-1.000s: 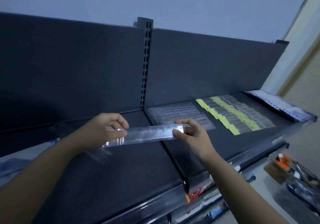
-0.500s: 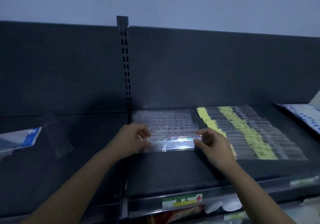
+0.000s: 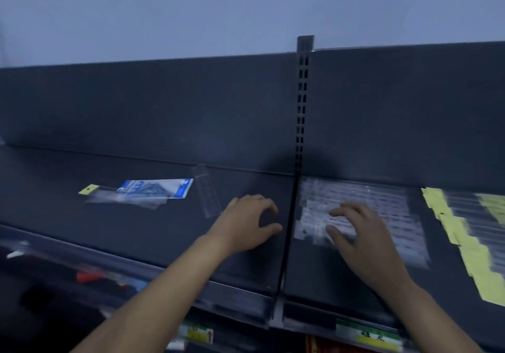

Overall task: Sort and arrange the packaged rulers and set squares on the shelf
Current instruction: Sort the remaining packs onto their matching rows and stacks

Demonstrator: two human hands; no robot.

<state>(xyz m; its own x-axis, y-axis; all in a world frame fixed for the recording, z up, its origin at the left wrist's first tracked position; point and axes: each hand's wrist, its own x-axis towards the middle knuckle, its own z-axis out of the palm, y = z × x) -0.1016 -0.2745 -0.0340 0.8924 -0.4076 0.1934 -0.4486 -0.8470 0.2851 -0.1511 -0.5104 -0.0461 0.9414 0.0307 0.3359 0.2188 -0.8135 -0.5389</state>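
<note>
A row of clear packaged rulers (image 3: 363,207) lies flat on the dark shelf (image 3: 153,238), just right of the slotted upright. My right hand (image 3: 358,232) rests over the front rulers with fingers spread, holding nothing. My left hand (image 3: 248,221) hovers over bare shelf left of the upright, fingers curled apart and empty. A clear loose ruler pack (image 3: 207,194) lies a little to its left. Further left lies a blue-and-white set square pack (image 3: 158,188) on top of a clear pack with a yellow tag (image 3: 88,189).
Yellow-headed ruler packs (image 3: 470,240) overlap in a row at the right. The slotted upright (image 3: 302,106) splits the shelf into two bays. Price labels (image 3: 369,335) sit on the front rail. Goods on a lower shelf (image 3: 90,276) show at bottom left.
The ruler held by both hands has been laid on the clear row and let go. My left hand has pulled back left of the upright. The view has swung left.
</note>
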